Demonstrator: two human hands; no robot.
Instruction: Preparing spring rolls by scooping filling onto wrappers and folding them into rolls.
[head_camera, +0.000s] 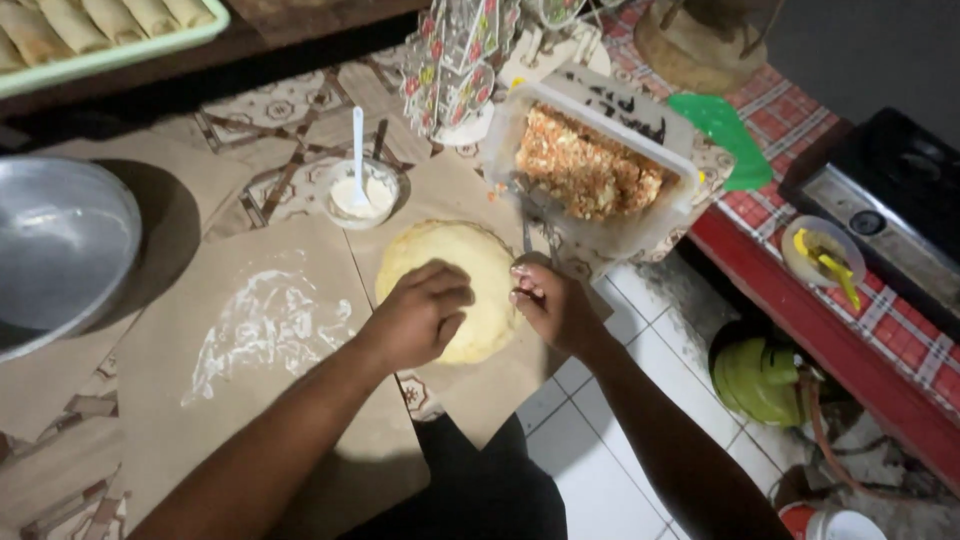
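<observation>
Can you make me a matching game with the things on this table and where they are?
Things:
1. metal bowl
2. small cup of white paste
3. round pale wrapper stack
4. clear tub of orange filling

Places:
A. under both hands
B. far left edge of the table
C. right of the cup, near the table's right edge
D. behind the wrappers, with a white spoon standing in it

Pairs: 1-B, 2-D, 3-A, 4-C
</observation>
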